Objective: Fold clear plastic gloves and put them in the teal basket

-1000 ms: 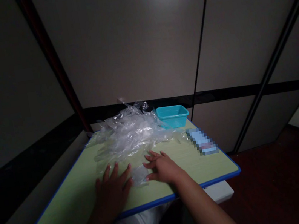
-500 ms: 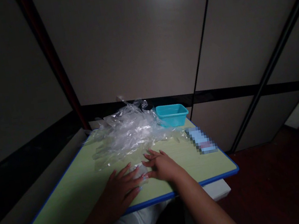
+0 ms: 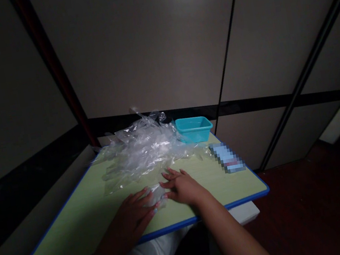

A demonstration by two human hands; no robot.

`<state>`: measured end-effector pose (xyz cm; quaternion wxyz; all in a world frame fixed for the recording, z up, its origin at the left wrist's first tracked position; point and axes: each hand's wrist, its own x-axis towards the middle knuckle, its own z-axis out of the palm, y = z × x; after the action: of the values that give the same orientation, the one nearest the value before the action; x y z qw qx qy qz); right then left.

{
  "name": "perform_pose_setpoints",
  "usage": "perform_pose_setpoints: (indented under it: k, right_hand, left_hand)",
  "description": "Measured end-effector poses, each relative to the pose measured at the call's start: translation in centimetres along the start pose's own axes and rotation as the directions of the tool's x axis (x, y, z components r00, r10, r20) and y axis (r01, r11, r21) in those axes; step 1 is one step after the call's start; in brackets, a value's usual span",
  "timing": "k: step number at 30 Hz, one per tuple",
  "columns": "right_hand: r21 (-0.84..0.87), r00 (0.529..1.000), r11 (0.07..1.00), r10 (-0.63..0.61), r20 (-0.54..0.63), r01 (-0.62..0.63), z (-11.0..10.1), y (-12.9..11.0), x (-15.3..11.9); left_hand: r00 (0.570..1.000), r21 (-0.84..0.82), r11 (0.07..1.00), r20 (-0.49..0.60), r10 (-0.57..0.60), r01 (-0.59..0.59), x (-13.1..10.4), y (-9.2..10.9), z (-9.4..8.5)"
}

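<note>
A small, clear folded plastic bag (image 3: pixel 156 193) lies flat on the table between my two hands. My left hand (image 3: pixel 134 214) rests over its left side with fingers stretched out. My right hand (image 3: pixel 185 187) lies at its right edge, fingers spread and thumb side against the plastic. Neither hand is closed around it. Just beyond my fingertips spreads a loose heap of clear plastic bags (image 3: pixel 150 148), crumpled and shiny. Part of the small bag is hidden under my left fingers.
The pale yellow-green table (image 3: pixel 76 230) has a blue rim. A turquoise plastic basket (image 3: pixel 195 131) stands at the back, touching the heap. A blurred-out light blue flat object (image 3: pixel 227 157) lies to the right. Wall panels (image 3: pixel 144 49) rise close behind the table.
My left hand has slid slightly left, and more of the small bag shows. The right hand stays in place on the table. The whole view has shifted a little.
</note>
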<state>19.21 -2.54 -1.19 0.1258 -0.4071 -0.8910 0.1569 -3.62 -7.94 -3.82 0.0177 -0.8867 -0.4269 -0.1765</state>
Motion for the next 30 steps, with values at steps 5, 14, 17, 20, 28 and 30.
perform_pose_setpoints:
  k: [5, 14, 17, 20, 28, 30]
  right_hand:
    - [-0.017, 1.0, 1.0, -0.001, -0.002, 0.001, 0.1, 0.0, 0.0]
    - [0.031, 0.998, 0.999, 0.008, -0.07, -0.005, 0.0, -0.5, -0.1]
    - [0.093, 0.992, 0.992, -0.078, -0.095, 0.087, 0.0, -1.0, -0.2]
    - [0.129, 0.978, 0.969, -0.207, -0.022, 0.209, 0.2, -1.5, -0.3]
    - [0.044, 0.961, 0.965, -0.261, 0.091, 0.258, 0.9, -1.9, -0.2]
    - [0.031, 0.963, 0.967, -0.256, 0.088, 0.254, 1.0, -1.9, -0.2]
  left_hand:
    - [0.996, 0.024, 1.0, -0.089, 0.001, 0.001, -0.3, 0.0, 0.0]
    - [0.997, 0.117, 0.993, -0.079, -0.013, 0.022, -0.3, 0.3, 0.3]
    - [0.998, 0.099, 0.994, -0.053, -0.031, 0.036, -0.2, 0.4, 0.3]
    - [0.998, 0.062, 0.997, -0.062, -0.031, 0.035, -0.2, 0.5, 0.3]
    - [0.998, 0.041, 0.998, -0.048, -0.045, 0.047, -0.2, 0.9, -0.2]
    - [0.998, 0.043, 0.998, -0.053, -0.033, 0.036, -0.2, 0.9, -0.3]
